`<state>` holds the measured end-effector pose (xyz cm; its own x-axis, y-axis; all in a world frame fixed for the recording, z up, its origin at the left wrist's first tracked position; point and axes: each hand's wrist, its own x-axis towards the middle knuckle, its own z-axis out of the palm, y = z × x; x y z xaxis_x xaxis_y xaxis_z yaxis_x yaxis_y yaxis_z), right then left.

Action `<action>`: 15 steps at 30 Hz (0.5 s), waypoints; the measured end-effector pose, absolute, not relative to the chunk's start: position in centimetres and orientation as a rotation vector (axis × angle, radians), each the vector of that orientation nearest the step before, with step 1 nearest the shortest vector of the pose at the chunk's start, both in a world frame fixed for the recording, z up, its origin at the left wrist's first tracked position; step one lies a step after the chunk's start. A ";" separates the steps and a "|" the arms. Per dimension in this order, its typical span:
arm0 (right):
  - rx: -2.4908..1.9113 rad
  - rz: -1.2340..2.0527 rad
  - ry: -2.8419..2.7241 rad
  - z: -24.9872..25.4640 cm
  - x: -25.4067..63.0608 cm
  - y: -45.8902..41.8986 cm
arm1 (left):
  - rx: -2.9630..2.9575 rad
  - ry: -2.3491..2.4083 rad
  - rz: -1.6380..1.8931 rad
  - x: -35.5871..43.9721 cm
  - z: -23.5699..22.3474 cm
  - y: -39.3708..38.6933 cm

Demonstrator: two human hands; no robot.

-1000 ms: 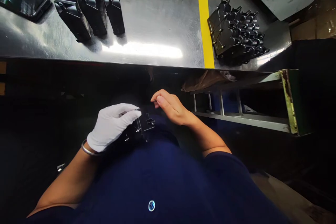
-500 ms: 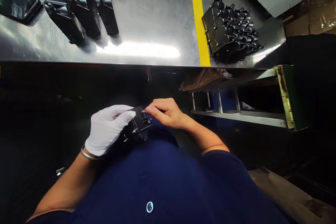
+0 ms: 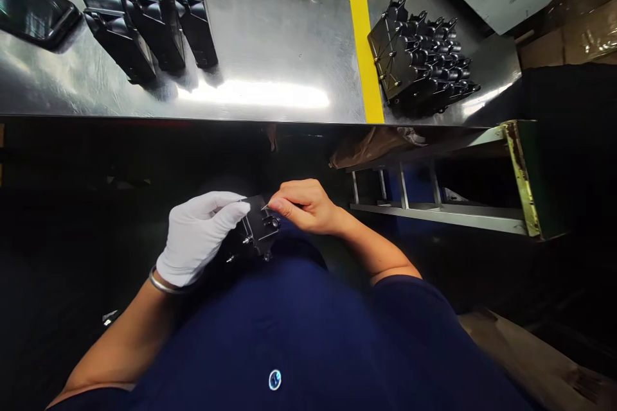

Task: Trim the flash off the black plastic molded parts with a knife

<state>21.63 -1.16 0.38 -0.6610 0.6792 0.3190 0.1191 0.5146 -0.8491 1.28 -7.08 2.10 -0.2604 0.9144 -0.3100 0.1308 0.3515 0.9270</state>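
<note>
In a white glove, my left hand (image 3: 202, 234) grips a black moulded plastic part (image 3: 258, 225) by its left side, thumb on top. The part has thin ribs, round lugs and small metallic-looking pins, and it is held in front of my body, below the table edge. My bare right hand (image 3: 304, 205) is closed in a pinch at the part's upper right corner. A thin, pale, pointed tip (image 3: 265, 207) sticks out between thumb and forefinger and reaches the part. The rest of that small tool is hidden by my fingers.
On the metal table (image 3: 270, 32) stand several black parts in rows (image 3: 139, 13) at the left, beside a phone (image 3: 36, 6). Right of a yellow tape strip (image 3: 362, 32) sits another stack of black parts (image 3: 421, 58). A metal rack (image 3: 438, 215) lies below the table's right side.
Both hands stay nearly in place on the black part. The right hand and the thin tip have shifted very slightly to the right. The view has moved a little.
</note>
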 end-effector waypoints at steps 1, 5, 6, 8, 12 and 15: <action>-0.618 1.158 -2.130 0.5 21.7 -1.0 | 0.947 1.655 1.025 1.3 2.1 -7.1; -0.516 1.475 -2.094 0.8 22.1 -0.7 | 0.930 1.631 1.000 1.4 2.0 -7.2; -0.525 1.505 -2.052 0.9 22.1 -0.7 | 0.920 1.633 1.004 1.4 1.9 -7.1; -0.590 1.422 -2.005 1.0 22.1 -0.8 | 0.901 1.653 1.037 1.3 1.6 -7.1; -0.651 1.069 -2.098 0.8 21.6 -1.1 | 0.917 1.692 1.042 1.0 1.3 -7.1; -0.623 0.952 -2.151 0.6 21.4 -1.2 | 0.910 1.702 1.027 0.9 1.4 -7.1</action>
<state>21.37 -1.24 0.56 -0.6439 0.6526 0.3994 0.1434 0.6157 -0.7748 0.93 -7.09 1.39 -0.3040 0.8948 -0.3270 0.1275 0.3784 0.9168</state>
